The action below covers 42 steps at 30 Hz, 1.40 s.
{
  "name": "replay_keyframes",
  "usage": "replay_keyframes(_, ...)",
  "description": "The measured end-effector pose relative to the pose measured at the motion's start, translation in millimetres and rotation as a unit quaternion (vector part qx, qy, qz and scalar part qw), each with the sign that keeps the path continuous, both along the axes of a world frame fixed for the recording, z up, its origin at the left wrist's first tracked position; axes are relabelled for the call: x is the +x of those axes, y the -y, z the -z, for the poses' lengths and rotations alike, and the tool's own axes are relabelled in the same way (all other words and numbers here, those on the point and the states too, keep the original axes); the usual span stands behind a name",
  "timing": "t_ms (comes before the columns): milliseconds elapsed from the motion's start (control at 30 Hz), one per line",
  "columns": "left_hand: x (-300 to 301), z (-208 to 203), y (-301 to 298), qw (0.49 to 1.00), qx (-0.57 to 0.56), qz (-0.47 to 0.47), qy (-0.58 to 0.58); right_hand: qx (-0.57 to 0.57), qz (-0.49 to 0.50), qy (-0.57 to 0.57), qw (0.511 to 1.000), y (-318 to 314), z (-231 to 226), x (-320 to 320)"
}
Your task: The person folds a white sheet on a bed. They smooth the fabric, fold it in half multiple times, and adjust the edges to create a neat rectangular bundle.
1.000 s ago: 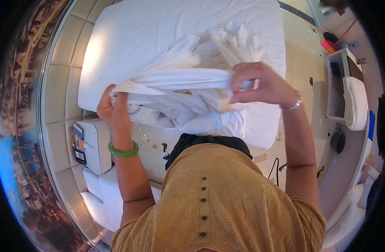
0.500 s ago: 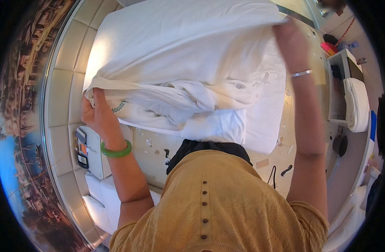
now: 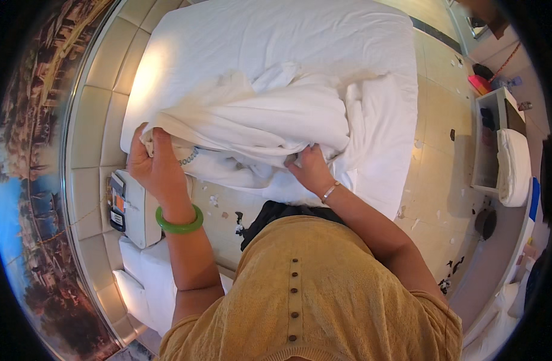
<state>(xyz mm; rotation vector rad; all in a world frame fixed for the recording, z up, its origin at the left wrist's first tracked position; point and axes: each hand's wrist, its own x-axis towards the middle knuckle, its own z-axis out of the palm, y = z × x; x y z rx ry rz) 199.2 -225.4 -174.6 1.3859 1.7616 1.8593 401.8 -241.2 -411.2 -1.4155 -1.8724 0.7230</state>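
A crumpled white bed sheet (image 3: 264, 120) lies bunched in folds across the near half of the white-covered bed (image 3: 372, 42). My left hand (image 3: 158, 165), with a green bangle on the wrist, grips a corner of the sheet between thumb and fingers by the headboard side. Close to it, dark green printed marks show on the cloth. My right hand (image 3: 314, 171), wearing a thin silver bracelet, pinches the near edge of the sheet in front of my body. Part of its fingertips is hidden in the folds.
A padded cream headboard (image 3: 86, 135) runs along the left. Beside it stands a white bedside table (image 3: 144, 213) with small dark items. Scraps litter the tiled floor (image 3: 435, 174). At right, a white shelf unit (image 3: 479, 159) stands beside a folded white bundle (image 3: 512, 162).
My right hand has come from the far right down and inward to the sheet's near edge. The stretched sheet has collapsed into folds. My left hand keeps its corner, shifted slightly right.
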Motion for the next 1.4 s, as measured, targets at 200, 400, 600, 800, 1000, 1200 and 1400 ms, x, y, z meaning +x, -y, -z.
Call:
replay_keyframes(200,2.0,-10.1,13.0,0.998,0.056,-0.04,0.01,0.134,0.004,0.124,0.983,-42.3,30.0,1.3)
replay_keyframes(400,-31.3,-49.9,30.3,0.883,0.088,-0.229,-0.399,0.228,0.031,0.134,0.964,-174.4,-125.7,53.8)
replay_keyframes(600,-37.3,-71.6,28.7,0.959,0.116,-0.187,-0.177,0.069,-0.247,0.198,0.946,-192.5,-165.3,74.7)
replay_keyframes(800,-41.1,-42.9,10.2,0.981,0.107,-0.14,0.075,0.473,0.202,0.091,0.853,-184.1,-209.5,100.3)
replay_keyframes(1000,-27.9,-37.9,8.7,0.984,0.078,-0.124,0.105,0.101,-0.106,0.058,0.987,-60.8,-102.5,25.6)
replay_keyframes(1200,-32.8,-40.7,19.1,0.985,0.051,-0.156,0.062,0.024,-0.11,0.056,0.992,-25.0,-0.6,-38.1)
replay_keyframes(1400,-36.9,-40.9,36.1,0.989,0.101,-0.106,-0.02,-0.073,-0.11,0.156,0.979,-48.2,-24.8,-71.1)
